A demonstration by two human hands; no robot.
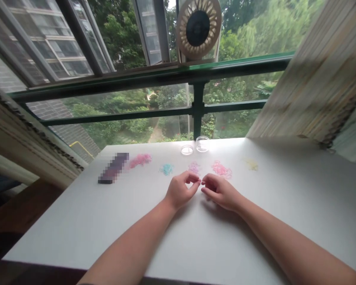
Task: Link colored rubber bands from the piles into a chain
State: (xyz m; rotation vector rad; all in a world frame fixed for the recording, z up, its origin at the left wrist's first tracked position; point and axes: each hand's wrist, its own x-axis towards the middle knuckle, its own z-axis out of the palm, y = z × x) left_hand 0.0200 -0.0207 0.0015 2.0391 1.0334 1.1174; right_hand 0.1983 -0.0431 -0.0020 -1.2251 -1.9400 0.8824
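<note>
My left hand [181,190] is in a pinch above the white table, thumb against the forefinger. Close beside it, my right hand [221,191] has its fingers curled toward the thumb, with the fingertips of both hands almost meeting. Anything held there is too small to make out. Just beyond the hands lie loose piles of tiny coloured bits that look like little rubber bands: a lilac pile [194,168] behind my left fingers and a coral-pink pile [221,169] behind my right hand. To the left is a turquoise pile [166,169].
A deeper pink pile [140,160] lies farther left, beside a blurred-out dark oblong [113,168]. Pale yellow bits [252,164] are at the right. Two clear round dishes, a flat one [187,150] and a taller one [202,144], stand at the table's [106,233] back edge. A fan [198,28] stands by the window.
</note>
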